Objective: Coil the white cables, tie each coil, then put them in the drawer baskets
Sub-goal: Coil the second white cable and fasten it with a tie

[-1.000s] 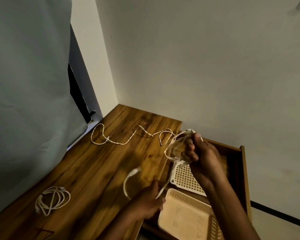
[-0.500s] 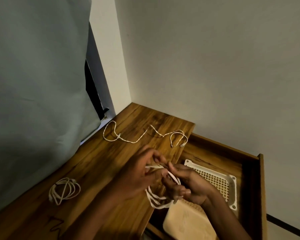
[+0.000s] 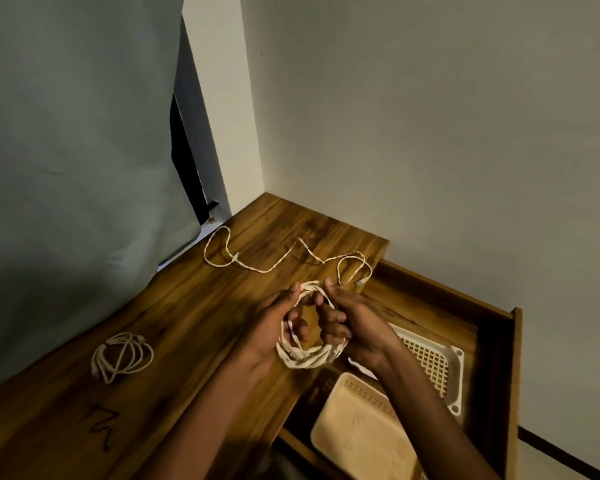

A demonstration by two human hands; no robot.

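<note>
- Coil (image 3: 309,355) held between both hands (image 3: 274,327), over the counter (image 3: 187,341) edge.
- Loose cable (image 3: 284,261) behind them; tied coil (image 3: 122,356) far left.
- Two baskets (image 3: 433,362) in the drawer (image 3: 492,341), right.

Your right hand (image 3: 357,327) hides part of the white basket (image 3: 440,365); the beige basket (image 3: 357,434) runs off the bottom edge.

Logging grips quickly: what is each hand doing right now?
Left hand: closed, gripping the left side of the cable coil.
Right hand: closed, gripping the coil's right side, thumb pinching the top strands.
</note>
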